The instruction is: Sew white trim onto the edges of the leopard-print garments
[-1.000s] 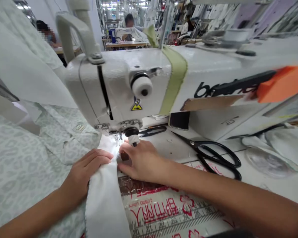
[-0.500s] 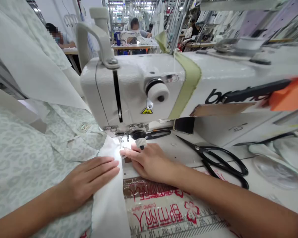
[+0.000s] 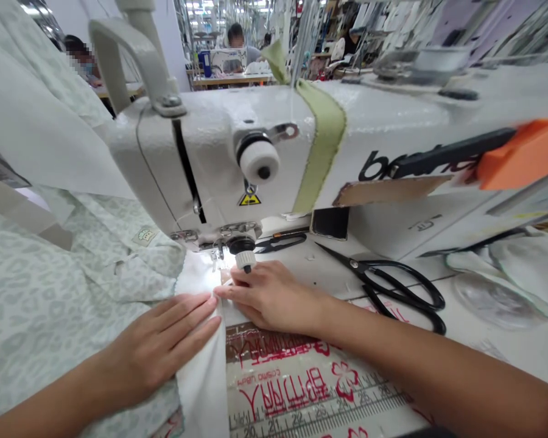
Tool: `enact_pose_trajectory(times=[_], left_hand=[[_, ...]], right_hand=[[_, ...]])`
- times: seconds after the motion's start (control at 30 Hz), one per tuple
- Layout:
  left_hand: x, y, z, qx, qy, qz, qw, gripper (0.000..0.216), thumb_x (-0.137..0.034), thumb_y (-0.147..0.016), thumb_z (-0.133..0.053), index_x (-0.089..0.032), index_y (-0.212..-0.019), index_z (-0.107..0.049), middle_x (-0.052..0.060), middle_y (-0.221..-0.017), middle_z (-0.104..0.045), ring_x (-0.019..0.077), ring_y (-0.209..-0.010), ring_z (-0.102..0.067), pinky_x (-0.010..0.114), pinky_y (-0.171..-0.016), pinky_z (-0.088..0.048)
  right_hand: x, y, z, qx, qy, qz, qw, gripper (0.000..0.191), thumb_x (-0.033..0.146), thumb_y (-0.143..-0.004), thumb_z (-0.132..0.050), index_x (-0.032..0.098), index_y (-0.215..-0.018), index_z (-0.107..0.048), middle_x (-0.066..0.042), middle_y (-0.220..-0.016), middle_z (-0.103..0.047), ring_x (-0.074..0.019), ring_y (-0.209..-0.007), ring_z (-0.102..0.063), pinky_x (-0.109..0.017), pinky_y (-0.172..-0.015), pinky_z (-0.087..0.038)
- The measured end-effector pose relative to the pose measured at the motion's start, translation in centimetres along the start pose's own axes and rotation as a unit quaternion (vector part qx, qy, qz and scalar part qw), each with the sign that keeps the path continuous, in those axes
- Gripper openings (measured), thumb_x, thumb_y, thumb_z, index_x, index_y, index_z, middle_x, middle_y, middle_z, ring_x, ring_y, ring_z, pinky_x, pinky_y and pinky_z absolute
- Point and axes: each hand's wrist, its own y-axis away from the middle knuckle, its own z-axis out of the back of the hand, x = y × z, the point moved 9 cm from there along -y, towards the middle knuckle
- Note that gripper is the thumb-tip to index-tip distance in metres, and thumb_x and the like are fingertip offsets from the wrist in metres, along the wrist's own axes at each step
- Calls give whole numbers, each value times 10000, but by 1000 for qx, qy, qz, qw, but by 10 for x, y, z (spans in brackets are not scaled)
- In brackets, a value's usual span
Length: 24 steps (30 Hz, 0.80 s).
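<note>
My left hand (image 3: 164, 340) lies flat with fingers stretched out on a white fabric strip (image 3: 205, 389), beside a pale leopard-print garment (image 3: 31, 304). At the strip's right edge, my right hand (image 3: 269, 295) has its fingers bent and drawn together on the edge of the cloth. Its thumb is hidden, and a small white sliver shows between the fingers. Just beyond both hands, the lit needle area of the sewing machine (image 3: 201, 164) stands over the fabric's far end. The needle itself is hard to make out in the glare.
Black-handled scissors (image 3: 393, 283) lie right of my right hand, with small black snips (image 3: 283, 242) behind. A printed ruler (image 3: 301, 420) lies on the near table. White cloth pieces (image 3: 520, 261) sit at right. People work at machines farther back.
The view has shifted, so the machine sits further left and tilts more. My right fingertips have come back closer to my left fingertips along the fabric's edge. My left hand stays flat on the cloth.
</note>
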Motion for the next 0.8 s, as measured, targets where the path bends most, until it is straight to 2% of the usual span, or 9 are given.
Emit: enact_pose_trajectory(times=[0.1,0.23,0.33,0.47,0.6,0.7,0.8], left_hand=[[-2,-7,-2,-24,-25,6,999,345,-95,-947,-308,-41,-1198,-538,183,-1228,-566,278,-1252,-438,424,-992,-470],[7,-16,0,-65,-39,23,997,324,-91,-936,-343,-44,-1179,-552,175,-1149,-615,272,-1180,-511,427,-951,-502],[27,-13,9,-92,52,76,991,292,-164,-939,-415,-73,-1180,-554,138,-1158,-616,226,-1138,-548,363,-965,-498],[53,-5,15,-85,167,140,972,276,-158,-916,-468,-120,-1171,-566,55,-1216,-588,163,-1087,-587,259,-942,-498],[52,-7,15,-69,162,114,978,275,-209,-920,-470,-126,-1157,-582,34,-1197,-603,184,-1114,-568,309,-955,-487],[43,-9,9,-63,155,80,983,300,-215,-936,-453,-127,-1206,-548,77,-1202,-602,207,-1170,-525,352,-985,-475],[37,-9,-2,-21,131,49,990,360,-225,-962,-370,-124,-1291,-476,121,-1282,-544,230,-1255,-442,393,-1031,-434]], right_hand=[[-3,-2,0,4,27,-9,1000,258,197,-893,-432,226,-1060,-626,-39,-963,-626,-134,-701,-495,-287,-545,-268],[-12,-4,1,-21,65,-46,997,236,188,-883,-428,217,-976,-643,-54,-950,-625,-157,-758,-512,-288,-560,-273],[-9,-2,3,-28,53,-37,998,221,181,-864,-433,193,-983,-619,-52,-925,-616,-153,-723,-494,-293,-543,-255],[4,0,-2,45,20,4,999,254,189,-852,-446,205,-1078,-563,-32,-906,-600,-140,-657,-461,-300,-506,-190],[9,1,-4,67,38,18,997,231,209,-905,-415,196,-1089,-555,-36,-945,-581,-140,-674,-453,-305,-513,-188],[11,3,-5,51,46,33,997,199,205,-921,-399,182,-1023,-569,-36,-938,-567,-140,-699,-448,-299,-525,-218],[12,6,-6,45,35,47,997,169,208,-914,-412,184,-911,-579,-31,-928,-563,-137,-713,-450,-294,-533,-242]])
